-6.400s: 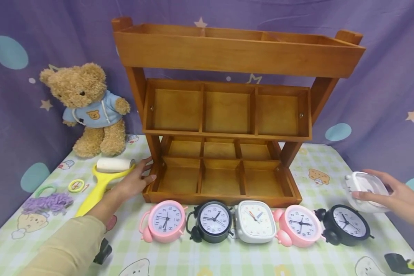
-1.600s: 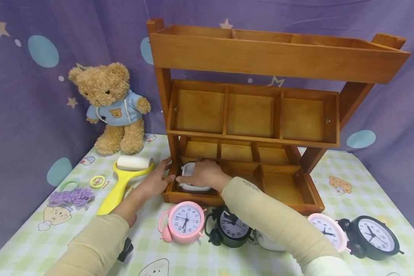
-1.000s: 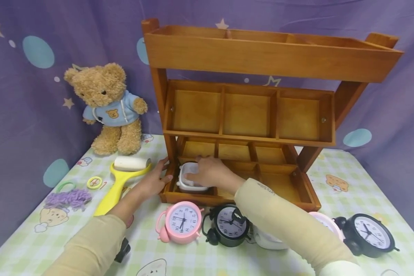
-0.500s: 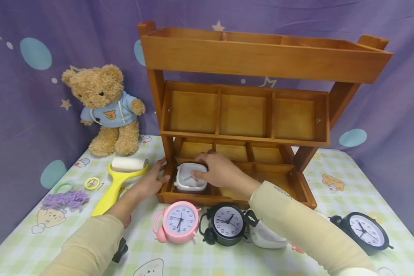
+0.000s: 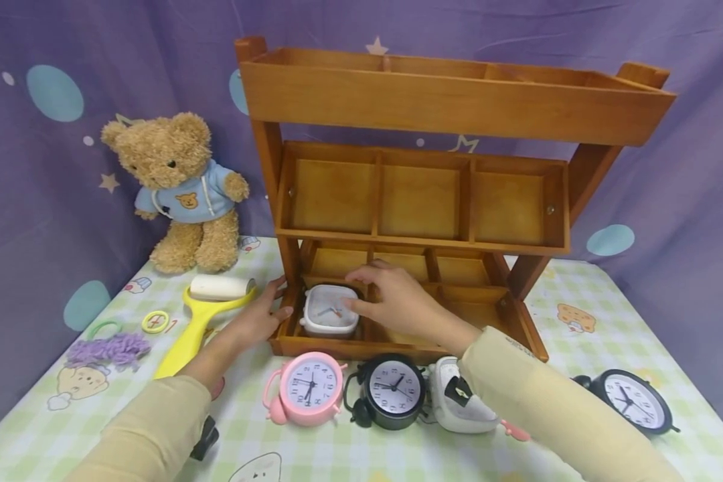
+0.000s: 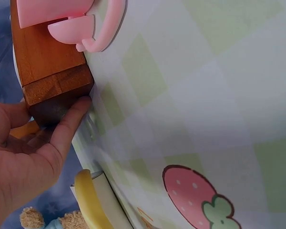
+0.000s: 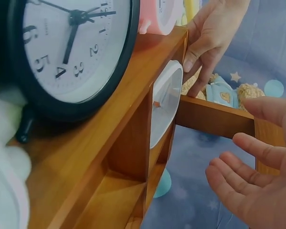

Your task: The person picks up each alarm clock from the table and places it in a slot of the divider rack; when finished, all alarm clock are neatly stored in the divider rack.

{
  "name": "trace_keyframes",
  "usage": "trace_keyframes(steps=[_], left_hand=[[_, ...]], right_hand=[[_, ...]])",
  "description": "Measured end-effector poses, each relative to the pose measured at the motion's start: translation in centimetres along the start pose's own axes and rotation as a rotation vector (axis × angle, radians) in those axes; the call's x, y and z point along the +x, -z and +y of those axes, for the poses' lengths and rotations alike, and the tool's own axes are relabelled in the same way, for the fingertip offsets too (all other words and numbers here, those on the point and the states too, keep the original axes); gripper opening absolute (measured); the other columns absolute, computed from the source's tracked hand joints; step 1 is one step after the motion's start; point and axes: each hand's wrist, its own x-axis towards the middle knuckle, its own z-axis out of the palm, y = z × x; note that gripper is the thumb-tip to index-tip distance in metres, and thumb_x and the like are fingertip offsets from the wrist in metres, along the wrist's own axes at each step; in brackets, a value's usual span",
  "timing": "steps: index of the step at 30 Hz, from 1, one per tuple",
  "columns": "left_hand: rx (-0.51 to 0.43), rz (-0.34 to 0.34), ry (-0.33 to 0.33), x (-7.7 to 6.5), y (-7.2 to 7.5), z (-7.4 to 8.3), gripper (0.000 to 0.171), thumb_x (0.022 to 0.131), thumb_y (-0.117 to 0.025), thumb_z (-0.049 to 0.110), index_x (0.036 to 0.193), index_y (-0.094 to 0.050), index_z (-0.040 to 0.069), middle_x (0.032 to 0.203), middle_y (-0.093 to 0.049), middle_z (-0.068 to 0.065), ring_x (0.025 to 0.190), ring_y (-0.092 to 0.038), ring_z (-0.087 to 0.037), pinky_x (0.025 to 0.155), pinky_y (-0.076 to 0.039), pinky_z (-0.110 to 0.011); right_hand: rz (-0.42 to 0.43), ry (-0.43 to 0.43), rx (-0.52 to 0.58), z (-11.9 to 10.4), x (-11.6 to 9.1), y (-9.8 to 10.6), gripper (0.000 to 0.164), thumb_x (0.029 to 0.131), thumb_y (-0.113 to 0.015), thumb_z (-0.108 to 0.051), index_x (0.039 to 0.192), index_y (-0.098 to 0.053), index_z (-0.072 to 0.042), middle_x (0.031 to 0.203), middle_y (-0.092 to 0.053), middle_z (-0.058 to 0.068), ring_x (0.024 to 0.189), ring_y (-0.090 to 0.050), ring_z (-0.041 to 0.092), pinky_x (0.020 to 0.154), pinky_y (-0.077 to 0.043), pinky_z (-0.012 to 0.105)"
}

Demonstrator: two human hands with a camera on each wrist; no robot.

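A white square alarm clock [image 5: 331, 311] lies face up in the front left compartment of the lowest tier of a brown wooden rack [image 5: 397, 351]. My right hand [image 5: 404, 301] hovers just right of it with fingers spread; in the right wrist view, that hand [image 7: 257, 167] is apart from the clock [image 7: 166, 102]. My left hand [image 5: 256, 321] grips the rack's lower left side. The left wrist view shows its fingers [image 6: 69, 124] spanning the end of the wood [image 6: 59, 88]. In front stand a pink alarm clock [image 5: 311, 388] and a black one [image 5: 394, 391].
Another white clock [image 5: 452, 402] and a second pink one [image 5: 515, 430] are partly hidden by my right sleeve. A second black clock [image 5: 632, 402] stands far right. Left are a yellow lint roller [image 5: 187, 335], purple yarn [image 5: 110, 349] and a teddy bear [image 5: 183, 201].
The white clock went from the far right of the table into the lower left compartment. My right hand has let go of it and drawn back right; the left stays at the rack.
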Motion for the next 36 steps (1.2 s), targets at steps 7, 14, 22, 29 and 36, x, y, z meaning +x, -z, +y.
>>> trace_keyframes(steps=[7,14,22,29,36], left_hand=[[0.002,0.000,-0.005,-0.1,0.0,0.0,0.062,0.105,-0.046,0.004,0.155,-0.013,-0.014,0.152,-0.028,-0.043,0.142,-0.029,-0.055,0.118,-0.023,-0.061],[0.006,0.000,0.000,-0.1,0.0,0.0,0.063,0.105,-0.047,0.004,0.154,-0.013,-0.015,0.151,-0.029,-0.043,0.141,-0.030,-0.056,0.117,-0.025,-0.061],[0.018,0.011,-0.010,-0.2,0.1,0.0,0.063,0.105,-0.048,0.005,0.154,-0.013,-0.015,0.151,-0.030,-0.044,0.140,-0.031,-0.056,0.117,-0.025,-0.062],[0.031,0.014,-0.019,-0.2,0.2,0.0,0.063,0.105,-0.048,0.004,0.153,-0.013,-0.016,0.150,-0.030,-0.045,0.140,-0.031,-0.057,0.117,-0.025,-0.062],[0.017,0.003,-0.016,-0.1,0.0,0.2,0.063,0.105,-0.047,0.003,0.153,-0.012,-0.017,0.150,-0.029,-0.045,0.140,-0.030,-0.057,0.117,-0.024,-0.063]], right_hand=[[0.042,0.015,0.018,1.0,-1.3,0.7,0.037,0.093,-0.076,-0.027,0.126,-0.070,-0.010,0.118,-0.069,0.003,0.111,-0.064,0.024,0.098,-0.052,0.041],[0.072,0.020,0.038,2.1,-2.7,1.9,0.040,0.091,-0.077,-0.027,0.126,-0.070,-0.008,0.118,-0.070,0.004,0.113,-0.065,0.027,0.097,-0.052,0.045],[0.085,-0.014,0.082,3.0,-4.6,3.3,0.043,0.093,-0.075,-0.031,0.131,-0.067,-0.012,0.124,-0.069,0.004,0.114,-0.063,0.023,0.093,-0.054,0.045],[0.109,-0.034,0.096,4.3,-6.4,4.3,0.040,0.093,-0.076,-0.028,0.130,-0.067,-0.013,0.121,-0.069,0.002,0.111,-0.065,0.024,0.092,-0.056,0.042],[0.150,-0.060,0.062,5.8,-8.5,5.4,0.037,0.093,-0.077,-0.026,0.127,-0.069,-0.013,0.119,-0.070,0.003,0.106,-0.068,0.025,0.090,-0.057,0.044]])
